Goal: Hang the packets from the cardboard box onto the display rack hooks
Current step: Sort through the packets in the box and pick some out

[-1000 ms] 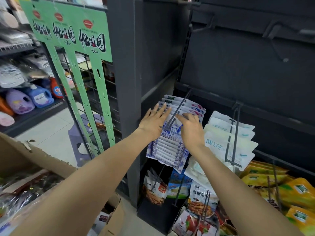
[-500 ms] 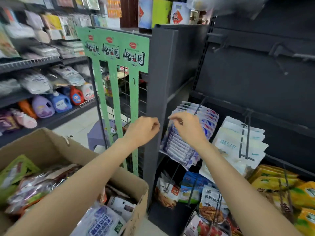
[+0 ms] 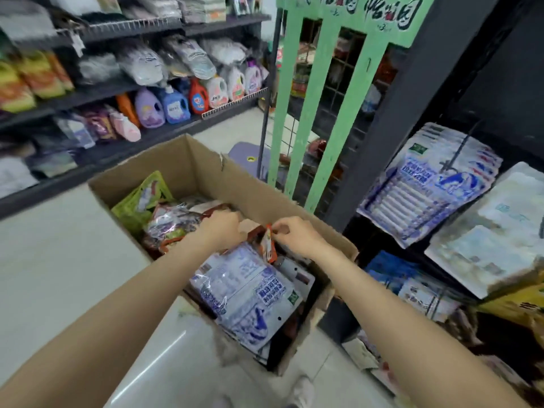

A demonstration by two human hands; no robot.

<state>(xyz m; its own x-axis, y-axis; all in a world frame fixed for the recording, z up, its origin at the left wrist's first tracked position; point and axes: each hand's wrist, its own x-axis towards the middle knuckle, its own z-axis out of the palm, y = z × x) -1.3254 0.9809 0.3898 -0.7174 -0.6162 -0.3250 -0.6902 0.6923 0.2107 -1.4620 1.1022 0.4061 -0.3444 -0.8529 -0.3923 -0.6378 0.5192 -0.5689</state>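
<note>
Head view: cardboard box [image 3: 188,169] holds blue-white packets [image 3: 250,293].

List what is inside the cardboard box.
The cardboard box holds blue-white packets, a green packet and clear-wrapped bags. Whatever lies beneath them, and under both hands, is covered.

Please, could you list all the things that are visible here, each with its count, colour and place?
cardboard box: one, brown, on the floor, centre
blue-white packets in box: several, near end of the box
small packet: one, orange-red, pinched by the right hand
green packet: one, far left corner of the box
hung packets: a stack, blue-white, on a rack hook, right
green sign: one, behind the box
detergent bottles: several, mixed colours, left shelf
left hand: in the box, grip unclear
right hand: in the box
</note>
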